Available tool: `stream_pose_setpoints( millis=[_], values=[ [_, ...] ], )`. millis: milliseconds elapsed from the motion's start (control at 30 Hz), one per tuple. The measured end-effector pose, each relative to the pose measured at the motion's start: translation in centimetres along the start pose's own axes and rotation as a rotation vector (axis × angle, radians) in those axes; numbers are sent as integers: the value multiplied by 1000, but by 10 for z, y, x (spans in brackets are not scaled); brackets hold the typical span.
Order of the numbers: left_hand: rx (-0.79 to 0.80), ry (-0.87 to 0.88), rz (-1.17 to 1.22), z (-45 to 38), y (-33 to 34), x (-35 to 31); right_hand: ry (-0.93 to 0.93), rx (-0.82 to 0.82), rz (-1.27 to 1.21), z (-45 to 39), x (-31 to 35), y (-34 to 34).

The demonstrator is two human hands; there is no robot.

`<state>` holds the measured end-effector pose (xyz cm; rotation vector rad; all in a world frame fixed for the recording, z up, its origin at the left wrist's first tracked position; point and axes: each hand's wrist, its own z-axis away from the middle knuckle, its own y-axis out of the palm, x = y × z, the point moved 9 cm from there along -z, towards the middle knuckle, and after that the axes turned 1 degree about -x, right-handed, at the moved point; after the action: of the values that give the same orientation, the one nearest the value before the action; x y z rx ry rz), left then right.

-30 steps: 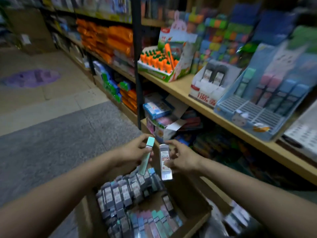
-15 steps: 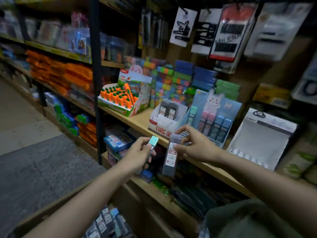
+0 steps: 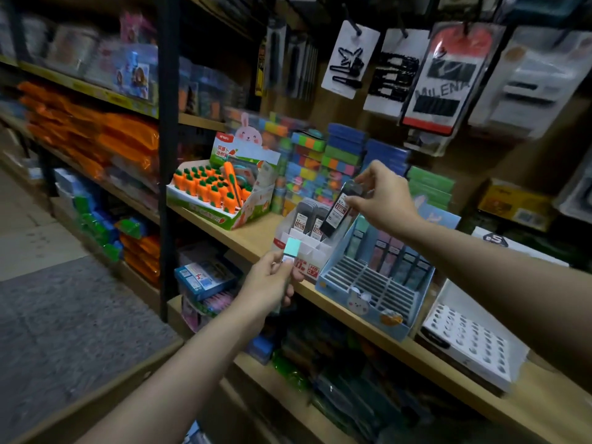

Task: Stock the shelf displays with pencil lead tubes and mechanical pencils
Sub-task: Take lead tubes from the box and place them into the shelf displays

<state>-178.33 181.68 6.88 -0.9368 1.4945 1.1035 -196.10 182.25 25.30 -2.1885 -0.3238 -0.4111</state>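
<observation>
My right hand [image 3: 382,195] pinches the top of a dark grey lead tube [image 3: 339,213] with a white and red label, held tilted just above the white display box [image 3: 304,251], which holds two like tubes at its back. My left hand [image 3: 272,285] grips a mint-capped lead tube [image 3: 291,249] upright in front of that box; its lower part is hidden by my fingers. To the right stands a blue rabbit display tray [image 3: 368,280] with pastel tubes in its back rows and open slots in front.
A carrot-pen display box [image 3: 221,200] sits left of the white box on the wooden shelf [image 3: 256,238]. A white holed tray [image 3: 467,341] is at the right. Colourful eraser stacks stand behind, carded goods hang above. A black shelf post [image 3: 168,155] rises at left.
Both hands rose from the carton on the floor to the shelf. The right hand carried the grey tube up and over the white box; the left hand moved the mint tube to its front.
</observation>
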Motion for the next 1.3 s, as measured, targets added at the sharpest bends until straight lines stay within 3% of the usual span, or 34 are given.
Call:
stream_pose_setpoints(
  millis=[200, 400, 733, 1133, 1233, 1300],
  values=[
    [12, -44, 32, -11, -5, 7, -31, 35, 70, -18, 0, 48],
    [37, 26, 10, -17, -14, 8, -21, 79, 123, -22, -8, 76],
    [-33, -68, 8, -19, -17, 18, -95, -32, 121, -35, 5, 45],
    [28, -65, 36, -12, -6, 22, -114, 96, 291, -18, -10, 83],
    [22, -22, 42, -10, -2, 18, -92, -18, 178, -11, -3, 55],
    [30, 7, 84, -7, 5, 15, -39, 44, 0, 5, -1, 44]
  ],
)
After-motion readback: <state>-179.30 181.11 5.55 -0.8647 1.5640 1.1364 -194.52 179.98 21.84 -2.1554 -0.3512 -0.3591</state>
